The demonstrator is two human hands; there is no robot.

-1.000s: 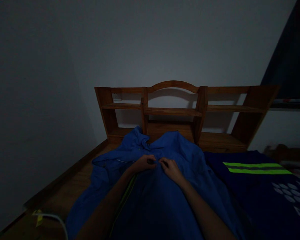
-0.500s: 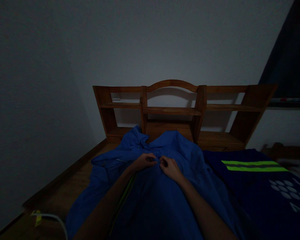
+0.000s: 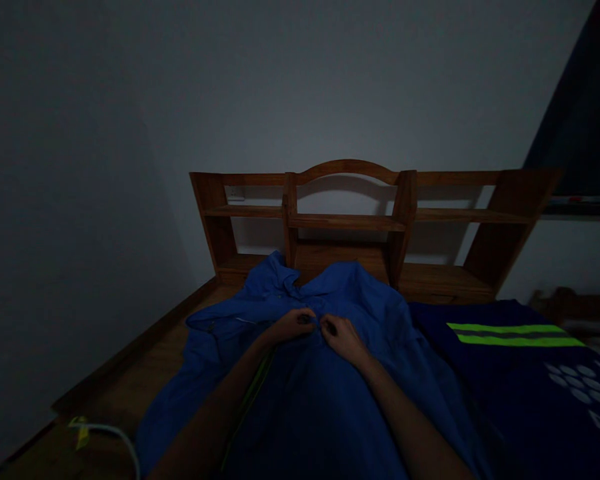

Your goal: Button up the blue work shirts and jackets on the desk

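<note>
A blue work jacket [image 3: 375, 307] lies spread over a wooden surface, its collar toward the wooden shelf. At the middle of its front, my left hand [image 3: 294, 325] pinches the fabric with thumb and fingertips. Just to the right, my right hand [image 3: 343, 335] is also closed in a pinch on the jacket's front edge. The fingertips of the two hands nearly meet. Whatever small fastening lies between them is too dark to make out. A yellow-green stripe [image 3: 255, 387] shows on the jacket below my left forearm.
Behind the jacket stands a wooden shelf unit [image 3: 347, 221] against a pale wall. To the right lies a dark blue garment [image 3: 480, 373] with a bright reflective band [image 3: 520, 335] and white print. A white cable [image 3: 111, 430] with a yellow tag [image 3: 83, 433] is at lower left.
The view has shifted slightly, so everything sits a little farther right. Both hands stay pinched at the same place on the jacket, with only small finger movement.
</note>
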